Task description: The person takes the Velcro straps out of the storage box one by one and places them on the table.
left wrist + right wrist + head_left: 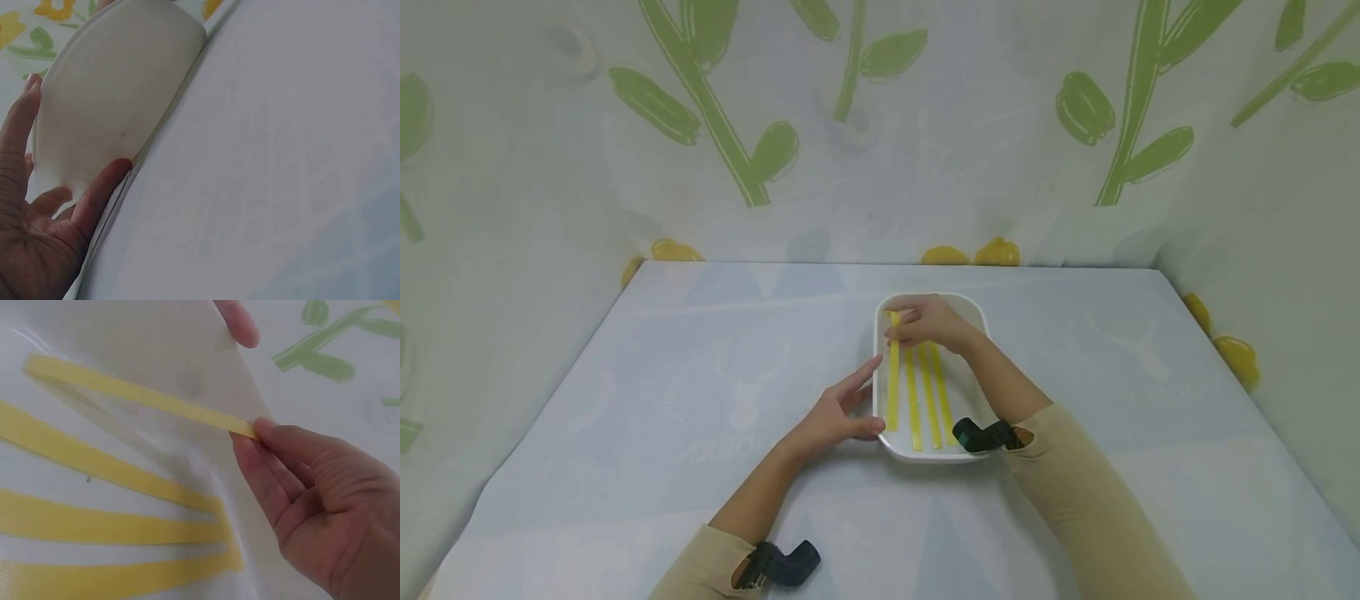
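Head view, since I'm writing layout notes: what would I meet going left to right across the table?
Left sleeve → left hand → first yellow strip → second yellow strip → third yellow strip → fourth yellow strip → right sleeve

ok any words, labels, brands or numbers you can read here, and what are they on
None legible.
Table cover, left of the tray: faint lettering, too pale to read.
Table cover, right side: faint marks, perhaps lettering, too blurred to read.
White tray and yellow strips: no text visible.
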Demonstrator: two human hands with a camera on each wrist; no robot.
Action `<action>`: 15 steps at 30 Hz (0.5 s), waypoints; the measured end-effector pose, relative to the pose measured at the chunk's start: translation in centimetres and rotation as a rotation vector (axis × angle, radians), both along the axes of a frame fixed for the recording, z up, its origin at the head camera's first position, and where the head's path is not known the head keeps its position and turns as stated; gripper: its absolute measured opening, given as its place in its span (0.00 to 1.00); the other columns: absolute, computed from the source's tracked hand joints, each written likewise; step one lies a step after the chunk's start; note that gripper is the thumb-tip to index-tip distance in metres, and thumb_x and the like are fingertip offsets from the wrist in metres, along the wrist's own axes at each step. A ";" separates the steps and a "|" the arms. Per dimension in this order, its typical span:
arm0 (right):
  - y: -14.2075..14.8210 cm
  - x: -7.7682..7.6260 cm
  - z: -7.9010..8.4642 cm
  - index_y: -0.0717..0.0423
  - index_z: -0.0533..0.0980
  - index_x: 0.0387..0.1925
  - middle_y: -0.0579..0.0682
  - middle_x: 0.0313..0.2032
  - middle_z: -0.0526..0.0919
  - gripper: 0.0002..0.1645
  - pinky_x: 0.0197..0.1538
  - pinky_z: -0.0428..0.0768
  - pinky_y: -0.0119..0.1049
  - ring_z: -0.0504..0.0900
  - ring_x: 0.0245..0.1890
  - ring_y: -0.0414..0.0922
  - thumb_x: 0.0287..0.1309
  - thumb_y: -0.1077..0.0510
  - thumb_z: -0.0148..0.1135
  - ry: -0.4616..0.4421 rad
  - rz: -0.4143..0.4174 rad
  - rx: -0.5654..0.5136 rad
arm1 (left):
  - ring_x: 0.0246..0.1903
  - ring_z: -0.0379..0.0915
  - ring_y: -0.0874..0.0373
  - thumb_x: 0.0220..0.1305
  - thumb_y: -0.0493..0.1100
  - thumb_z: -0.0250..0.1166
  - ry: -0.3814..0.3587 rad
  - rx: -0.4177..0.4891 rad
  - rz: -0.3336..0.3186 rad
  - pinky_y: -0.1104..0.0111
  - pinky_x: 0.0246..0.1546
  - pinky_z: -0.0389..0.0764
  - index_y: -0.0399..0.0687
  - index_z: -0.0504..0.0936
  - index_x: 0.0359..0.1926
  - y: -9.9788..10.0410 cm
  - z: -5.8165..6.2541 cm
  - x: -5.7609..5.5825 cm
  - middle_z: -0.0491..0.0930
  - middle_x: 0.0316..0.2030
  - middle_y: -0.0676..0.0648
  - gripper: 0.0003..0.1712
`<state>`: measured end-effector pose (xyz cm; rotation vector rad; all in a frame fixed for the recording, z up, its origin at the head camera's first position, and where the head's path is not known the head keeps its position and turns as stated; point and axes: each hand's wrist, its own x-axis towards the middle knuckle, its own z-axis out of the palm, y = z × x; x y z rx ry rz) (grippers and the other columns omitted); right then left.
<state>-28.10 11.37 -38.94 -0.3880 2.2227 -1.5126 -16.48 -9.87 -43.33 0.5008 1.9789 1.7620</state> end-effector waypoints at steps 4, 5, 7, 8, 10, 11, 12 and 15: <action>0.6 0.0 0.3 0.59 0.68 0.63 0.58 0.43 0.85 0.34 0.45 0.82 0.40 0.85 0.40 0.47 0.54 0.61 0.67 0.022 -0.008 -0.106 | 0.71 0.47 0.47 0.52 0.41 0.73 -0.039 0.017 0.008 0.60 0.51 0.78 0.65 0.52 0.73 0.0 0.1 0.0 0.46 0.74 0.58 0.53; 0.7 -0.1 0.4 0.59 0.68 0.63 0.58 0.45 0.84 0.34 0.45 0.82 0.40 0.85 0.41 0.47 0.54 0.61 0.66 0.024 -0.014 -0.131 | 0.71 0.46 0.47 0.52 0.40 0.73 -0.048 0.028 0.008 0.59 0.50 0.79 0.65 0.53 0.73 0.1 0.1 0.0 0.46 0.74 0.57 0.52; 0.9 0.0 0.5 0.59 0.67 0.64 0.57 0.50 0.82 0.34 0.46 0.82 0.40 0.85 0.42 0.48 0.56 0.61 0.65 0.021 -0.029 -0.170 | 0.72 0.46 0.46 0.53 0.40 0.72 -0.055 0.035 0.003 0.59 0.49 0.79 0.66 0.53 0.73 0.1 0.1 0.0 0.45 0.74 0.57 0.52; 0.9 0.0 0.7 0.59 0.67 0.64 0.56 0.52 0.81 0.34 0.46 0.82 0.39 0.85 0.43 0.48 0.56 0.61 0.65 0.019 -0.037 -0.181 | 0.72 0.46 0.46 0.53 0.39 0.72 -0.058 0.039 0.000 0.59 0.48 0.79 0.65 0.53 0.73 0.1 0.0 0.0 0.45 0.74 0.57 0.52; 1.0 0.1 0.8 0.58 0.67 0.64 0.55 0.57 0.78 0.34 0.48 0.81 0.39 0.83 0.47 0.50 0.55 0.61 0.65 0.014 -0.038 -0.207 | 0.72 0.45 0.46 0.53 0.39 0.72 -0.055 0.034 0.000 0.59 0.49 0.79 0.65 0.52 0.73 0.0 0.0 0.0 0.45 0.74 0.57 0.52; 0.9 0.1 0.9 0.57 0.67 0.64 0.54 0.59 0.76 0.35 0.49 0.81 0.39 0.82 0.50 0.50 0.54 0.62 0.66 0.012 -0.038 -0.215 | 0.72 0.45 0.45 0.53 0.39 0.72 -0.052 0.030 0.003 0.59 0.49 0.79 0.64 0.52 0.73 0.0 0.0 0.0 0.45 0.74 0.57 0.52; 0.9 0.1 1.0 0.56 0.67 0.65 0.53 0.61 0.74 0.36 0.51 0.80 0.39 0.79 0.54 0.50 0.53 0.62 0.67 0.011 -0.033 -0.224 | 0.72 0.45 0.46 0.53 0.40 0.72 -0.049 0.024 0.005 0.60 0.49 0.79 0.65 0.52 0.73 0.0 0.0 0.0 0.45 0.74 0.57 0.52; 1.0 0.2 1.4 0.53 0.65 0.67 0.52 0.65 0.68 0.41 0.56 0.76 0.37 0.69 0.64 0.48 0.50 0.65 0.68 0.026 -0.014 -0.230 | 0.72 0.45 0.46 0.52 0.40 0.72 -0.048 0.027 0.010 0.59 0.49 0.79 0.65 0.52 0.73 0.0 0.1 0.0 0.45 0.74 0.57 0.52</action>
